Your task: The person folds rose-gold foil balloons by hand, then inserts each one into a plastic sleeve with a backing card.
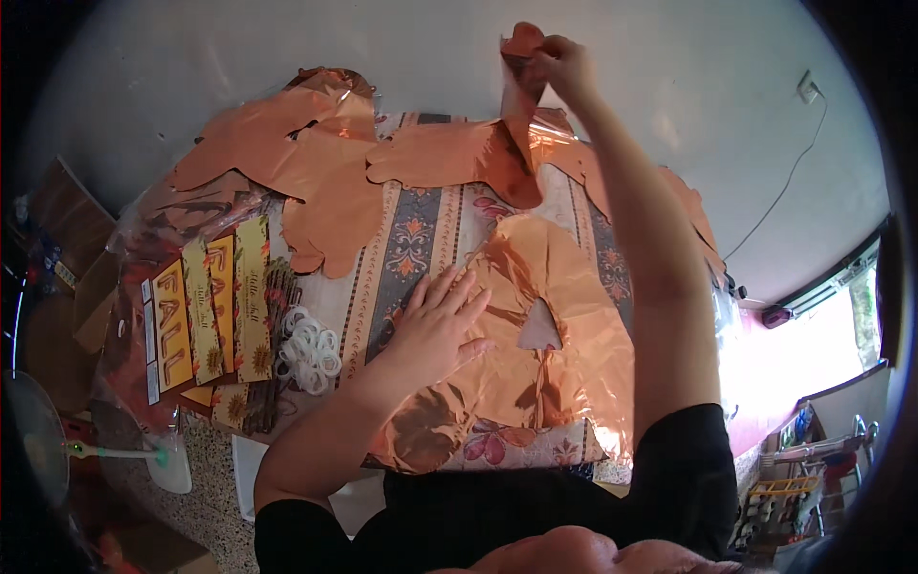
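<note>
My left hand lies flat with spread fingers on a flat, copper-coloured foil balloon shaped like a letter, with a small opening in its middle. My right arm reaches to the far side of the table, where my right hand pinches the raised end of another uninflated copper foil balloon. Its lower part hangs down onto the table, folded and shiny. More flat copper foil balloons lie at the far left, partly overlapping clear plastic. Another foil edge shows at the far right, behind my right arm.
A patterned tablecloth covers the table. On the left lie yellow and orange printed cards, a brown bundle of thin strands and coiled white ribbon. A pale wall stands behind; a cable hangs from its socket.
</note>
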Action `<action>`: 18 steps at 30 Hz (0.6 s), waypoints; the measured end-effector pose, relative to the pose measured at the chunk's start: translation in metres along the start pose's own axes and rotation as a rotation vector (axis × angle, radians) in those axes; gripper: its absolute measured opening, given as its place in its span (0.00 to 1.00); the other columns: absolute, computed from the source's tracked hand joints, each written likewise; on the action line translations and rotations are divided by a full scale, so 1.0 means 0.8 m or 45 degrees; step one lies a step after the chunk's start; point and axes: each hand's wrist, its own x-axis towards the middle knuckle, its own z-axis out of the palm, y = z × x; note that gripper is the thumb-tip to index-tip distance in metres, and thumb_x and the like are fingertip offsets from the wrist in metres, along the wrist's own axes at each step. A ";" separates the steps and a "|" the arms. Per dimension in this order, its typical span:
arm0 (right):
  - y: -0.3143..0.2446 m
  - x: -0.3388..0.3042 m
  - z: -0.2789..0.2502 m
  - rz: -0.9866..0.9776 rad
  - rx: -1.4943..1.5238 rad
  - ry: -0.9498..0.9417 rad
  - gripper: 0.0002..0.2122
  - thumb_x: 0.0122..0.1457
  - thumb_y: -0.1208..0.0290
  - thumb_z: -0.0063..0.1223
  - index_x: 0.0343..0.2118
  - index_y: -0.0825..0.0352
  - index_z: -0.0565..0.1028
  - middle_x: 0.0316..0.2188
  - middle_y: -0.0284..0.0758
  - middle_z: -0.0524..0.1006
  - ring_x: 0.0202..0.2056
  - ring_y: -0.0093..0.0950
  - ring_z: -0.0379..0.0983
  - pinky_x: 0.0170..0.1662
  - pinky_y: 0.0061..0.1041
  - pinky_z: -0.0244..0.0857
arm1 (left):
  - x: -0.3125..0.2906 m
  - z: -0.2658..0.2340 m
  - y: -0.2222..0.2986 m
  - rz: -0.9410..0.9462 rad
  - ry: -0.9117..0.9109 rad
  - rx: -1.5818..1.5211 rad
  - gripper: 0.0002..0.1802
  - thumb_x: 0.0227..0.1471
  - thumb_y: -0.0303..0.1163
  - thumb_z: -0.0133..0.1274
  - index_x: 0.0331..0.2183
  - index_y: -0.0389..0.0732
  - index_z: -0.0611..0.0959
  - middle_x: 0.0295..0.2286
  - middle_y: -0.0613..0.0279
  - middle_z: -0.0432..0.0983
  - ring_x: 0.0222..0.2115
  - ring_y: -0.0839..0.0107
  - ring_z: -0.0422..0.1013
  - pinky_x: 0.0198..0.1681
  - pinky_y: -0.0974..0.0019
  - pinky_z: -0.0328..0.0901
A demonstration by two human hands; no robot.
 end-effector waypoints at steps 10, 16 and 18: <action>-0.004 0.086 -0.202 -0.646 -0.505 -0.213 0.11 0.50 0.83 0.51 0.37 0.68 0.78 0.29 0.34 0.79 0.34 0.23 0.74 0.40 0.20 0.68 | 0.002 0.000 -0.008 -0.047 -0.065 -0.005 0.37 0.57 0.53 0.48 0.61 0.42 0.64 0.63 0.48 0.50 0.66 0.53 0.43 0.66 0.49 0.41; -0.071 0.065 -0.289 -0.838 0.293 0.437 0.09 0.57 0.84 0.46 0.38 0.70 0.76 0.32 0.29 0.77 0.35 0.19 0.71 0.39 0.20 0.66 | 0.003 0.009 -0.011 -0.038 0.005 0.035 0.36 0.56 0.53 0.49 0.60 0.43 0.66 0.63 0.49 0.53 0.65 0.54 0.46 0.65 0.49 0.42; -0.077 0.046 -0.299 -0.733 0.282 0.475 0.07 0.57 0.83 0.46 0.37 0.69 0.75 0.31 0.28 0.77 0.34 0.19 0.71 0.38 0.19 0.66 | 0.004 0.012 -0.013 -0.025 0.033 0.033 0.36 0.56 0.53 0.49 0.59 0.43 0.67 0.62 0.49 0.54 0.64 0.54 0.47 0.65 0.49 0.43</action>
